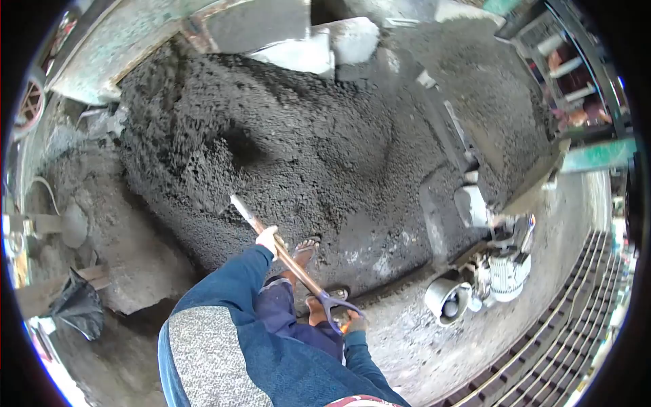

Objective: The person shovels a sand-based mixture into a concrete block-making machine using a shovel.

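A shovel (298, 266) slants across the middle of the view, its wooden shaft running from lower right to upper left. My left hand (269, 240), in a pale glove, is closed around the shaft near the blade end. Lower down, my right hand (354, 323) grips the purple D-shaped handle, with a bit of orange showing at the fingers. The shovel's metal neck reaches the dark, damp, grainy heap (305, 149); its blade is hard to make out against that material. My sandalled feet (316, 311) stand at the heap's near edge.
Pale slabs (298, 54) border the heap at the back. At right lie a metal pot (447, 300) and a white ribbed container (507, 275) beside a low ledge. A metal grating (549, 332) runs along the lower right. A black bag (78, 306) hangs at left.
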`<state>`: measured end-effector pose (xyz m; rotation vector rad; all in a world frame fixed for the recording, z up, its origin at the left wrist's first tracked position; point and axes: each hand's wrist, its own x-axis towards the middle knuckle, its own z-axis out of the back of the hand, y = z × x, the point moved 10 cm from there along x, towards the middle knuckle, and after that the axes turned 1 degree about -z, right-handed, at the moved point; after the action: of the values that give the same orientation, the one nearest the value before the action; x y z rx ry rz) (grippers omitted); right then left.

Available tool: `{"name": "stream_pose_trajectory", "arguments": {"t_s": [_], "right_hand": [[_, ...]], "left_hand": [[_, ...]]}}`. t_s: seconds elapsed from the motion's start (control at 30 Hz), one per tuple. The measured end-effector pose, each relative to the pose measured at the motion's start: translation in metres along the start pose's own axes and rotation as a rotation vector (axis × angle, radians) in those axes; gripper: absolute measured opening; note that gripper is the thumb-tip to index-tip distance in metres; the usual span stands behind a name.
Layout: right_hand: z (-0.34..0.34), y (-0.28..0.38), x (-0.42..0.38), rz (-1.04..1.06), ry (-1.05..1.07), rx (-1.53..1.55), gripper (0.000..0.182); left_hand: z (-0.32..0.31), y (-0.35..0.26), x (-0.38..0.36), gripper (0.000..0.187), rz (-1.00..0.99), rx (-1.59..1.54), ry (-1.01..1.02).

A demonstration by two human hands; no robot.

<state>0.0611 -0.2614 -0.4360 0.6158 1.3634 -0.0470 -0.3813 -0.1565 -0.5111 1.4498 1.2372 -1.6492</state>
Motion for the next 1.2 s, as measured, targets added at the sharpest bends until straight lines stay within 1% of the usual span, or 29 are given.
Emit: {"name": "stream_pose_trajectory", "arguments": {"t_s": [0.03,0.07,0.1,0.13,0.17,0.2,0.23,0.3,0.37,0.43,0.47,0.5,0.53,0.57,0.6,0.63,0.67,0.7,0.73,0.8,0.87,0.9,0.93,0.97,1.0,1.03,1.07,1.17,1.2], "right_hand": [[0.035,-0.018,-0.003,-0.01,-0.065,0.043,0.01],[0.073,-0.051,0.006,0.003,-0.051,0.1,0.013],[0.111,-0.083,0.015,0.015,-0.036,0.158,0.017],[0.141,-0.1,0.001,-0.015,-0.069,0.153,0.018],[0.165,-0.118,-0.016,-0.043,-0.104,0.153,0.018],[0.187,-0.138,-0.028,-0.071,-0.129,0.158,0.018],[0.205,-0.161,-0.037,-0.094,-0.147,0.171,0.019],[0.224,-0.199,-0.056,-0.125,-0.181,0.243,0.02],[0.227,-0.224,-0.068,-0.127,-0.217,0.353,0.02],[0.216,-0.225,-0.078,-0.072,-0.276,0.513,0.021],[0.21,-0.218,-0.085,-0.022,-0.338,0.612,0.022],[0.208,-0.206,-0.092,0.057,-0.431,0.724,0.022],[0.204,-0.18,-0.105,0.192,-0.553,0.835,0.023],[0.195,-0.129,-0.139,0.376,-0.665,0.909,0.023],[0.184,-0.071,-0.179,0.563,-0.745,0.93,0.024],[0.173,0.004,-0.237,0.772,-0.744,0.849,0.021],[0.159,0.077,-0.297,0.986,-0.726,0.774,0.019],[0.151,0.12,-0.334,1.15,-0.799,0.594,0.02],[0.142,0.155,-0.367,1.305,-0.873,0.404,0.022],[0.095,0.22,-0.441,1.743,-1.036,-0.22,0.024],[0.047,0.251,-0.435,1.874,-0.743,-0.592,0.027],[0.022,0.26,-0.433,1.932,-0.707,-0.727,0.027],[-0.004,0.258,-0.426,1.985,-0.658,-0.863,0.027],[-0.016,0.244,-0.399,1.964,-0.732,-0.953,0.023],[-0.007,0.231,-0.405,2.023,-0.78,-0.879,0.02],[0.003,0.221,-0.408,2.095,-0.835,-0.796,0.017],[0.018,0.209,-0.38,2.006,-0.813,-0.79,0.018],[0.077,0.18,-0.324,1.796,-0.612,-0.672,0.019],[0.097,0.169,-0.297,1.688,-0.443,-0.454,0.017]], "left_hand": [[0.001,0.018,-0.01,0.026,-0.017,0.01,0.025],[0.01,0.043,-0.001,0.025,0.009,0.04,0.038],[0.008,0.066,-0.015,0.024,0.085,0.013,0.087],[0.005,0.081,-0.054,0.024,0.12,0.093,0.006],[0.007,0.099,-0.065,0.024,0.124,0.138,-0.016],[0.006,0.122,-0.068,0.023,0.2,0.138,0.057],[-0.001,0.135,-0.078,0.022,0.201,0.192,0.136],[-0.017,0.152,-0.111,0.024,0.181,0.361,0.12],[-0.052,0.164,-0.148,0.025,0.242,0.405,0.194],[-0.118,0.161,-0.215,0.026,0.147,0.496,0.319],[-0.161,0.16,-0.252,0.027,0.093,0.498,0.505],[-0.204,0.166,-0.288,0.027,0.146,0.529,0.622],[-0.254,0.17,-0.336,0.029,0.14,0.547,0.873],[-0.294,0.171,-0.382,0.032,0.136,0.581,0.912],[-0.337,0.173,-0.424,0.032,0.145,0.586,1.117],[-0.378,0.178,-0.455,0.028,0.161,0.543,1.248],[-0.406,0.184,-0.485,0.025,0.176,0.551,1.239],[-0.431,0.187,-0.512,0.022,0.192,0.561,1.232],[-0.451,0.187,-0.534,0.02,0.183,0.59,1.305],[-0.479,0.194,-0.561,0.02,0.157,0.644,1.394],[-0.494,0.193,-0.542,0.02,0.079,0.702,1.36],[-0.493,0.194,-0.52,0.018,0.073,0.735,1.292],[-0.49,0.188,-0.498,0.018,-0.011,0.748,1.29],[-0.485,0.184,-0.485,0.017,-0.097,0.756,1.287],[-0.461,0.175,-0.496,0.015,-0.173,0.733,1.248],[-0.447,0.174,-0.504,0.015,-0.122,0.762,1.303],[-0.43,0.172,-0.512,0.017,-0.078,0.736,1.302],[-0.375,0.163,-0.517,0.022,0.085,0.638,1.279],[-0.36,0.142,-0.535,0.026,-0.019,0.557,1.303]]}}
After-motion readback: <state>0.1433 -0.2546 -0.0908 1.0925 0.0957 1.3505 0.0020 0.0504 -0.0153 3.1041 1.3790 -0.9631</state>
